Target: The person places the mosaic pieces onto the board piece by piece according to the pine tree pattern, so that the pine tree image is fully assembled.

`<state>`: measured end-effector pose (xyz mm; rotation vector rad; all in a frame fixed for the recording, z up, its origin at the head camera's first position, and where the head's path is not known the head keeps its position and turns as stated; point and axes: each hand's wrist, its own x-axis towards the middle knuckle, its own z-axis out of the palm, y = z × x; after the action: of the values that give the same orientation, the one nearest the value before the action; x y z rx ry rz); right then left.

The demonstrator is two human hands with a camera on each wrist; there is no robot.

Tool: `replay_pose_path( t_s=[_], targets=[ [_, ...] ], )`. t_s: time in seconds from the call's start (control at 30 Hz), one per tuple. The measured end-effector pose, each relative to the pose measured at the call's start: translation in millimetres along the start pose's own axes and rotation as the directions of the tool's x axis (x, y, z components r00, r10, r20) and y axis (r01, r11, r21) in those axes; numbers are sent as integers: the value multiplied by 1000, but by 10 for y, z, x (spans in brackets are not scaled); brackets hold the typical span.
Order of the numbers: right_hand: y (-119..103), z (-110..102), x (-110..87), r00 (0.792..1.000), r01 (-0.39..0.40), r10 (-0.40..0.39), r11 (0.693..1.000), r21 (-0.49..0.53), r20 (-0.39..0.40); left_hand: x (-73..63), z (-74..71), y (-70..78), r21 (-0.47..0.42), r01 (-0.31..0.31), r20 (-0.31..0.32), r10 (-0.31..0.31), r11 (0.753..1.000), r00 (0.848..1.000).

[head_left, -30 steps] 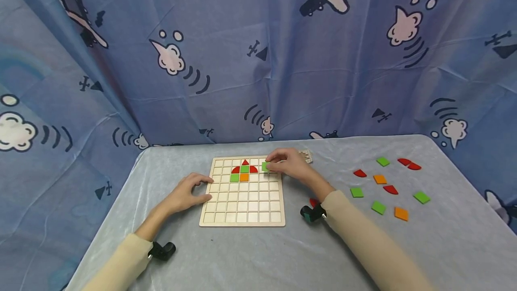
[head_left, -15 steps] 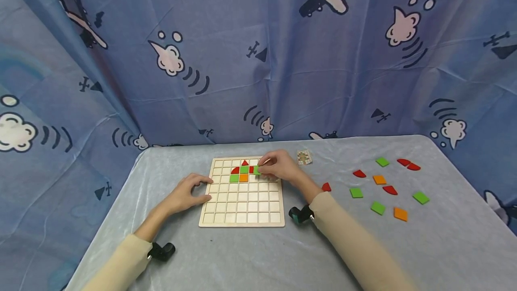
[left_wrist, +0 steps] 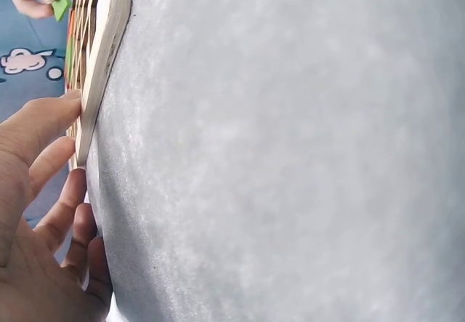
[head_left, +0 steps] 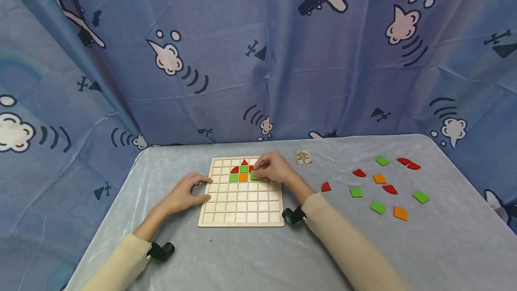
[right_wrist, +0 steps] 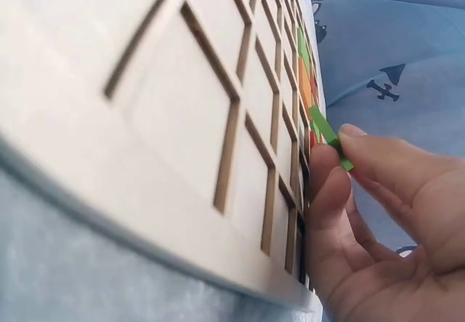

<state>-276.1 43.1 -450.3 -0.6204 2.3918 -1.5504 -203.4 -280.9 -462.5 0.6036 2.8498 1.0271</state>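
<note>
The relaxed left hand touches the board at its left edge, apparently steadying it; the right hand pinches a green tile over the board's far half, likely leaving one edge free.

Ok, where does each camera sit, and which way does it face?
Head: worn on the head, facing forward and down at the grid board; left hand, right hand and sleeves show.
Left wrist: worn there, facing the board's edge and grey tabletop; left hand nearest, right hand at upper left.
Right wrist: worn there, facing across the board; right hand pinches a green tile.
Shared: both wrist views show the board and green tile.
</note>
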Motion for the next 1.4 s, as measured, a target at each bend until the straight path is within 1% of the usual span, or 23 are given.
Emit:
replay_pose_path(
  t_s=[0.17,0.3,0.7,0.87,1.1,1.2,1.4],
  targets=[
    [-29,54,9,1000,-23,23,996,-88,-1,-3,2,9,-7,2,-3,-2,1000,1000],
    [-61,87,8,999,-43,41,991,-129,-13,-5,5,-2,-16,-3,-3,3,1000,1000],
    [-111,124,9,997,-77,73,986,-151,-28,-3,5,-23,-6,-3,-10,3,1000,1000],
    [-128,126,23,994,-106,101,981,-161,-40,0,3,-21,-4,-3,-10,3,1000,1000],
    [-154,117,20,994,-104,100,983,-153,-35,2,0,-12,2,15,-2,-15,1000,1000],
    [-153,114,18,994,-110,105,982,-156,-40,9,-2,-5,-1,12,0,-12,1000,1000],
    [-153,113,10,992,-123,115,977,-177,-51,6,-8,14,-3,-12,-11,12,1000,1000]
  ],
)
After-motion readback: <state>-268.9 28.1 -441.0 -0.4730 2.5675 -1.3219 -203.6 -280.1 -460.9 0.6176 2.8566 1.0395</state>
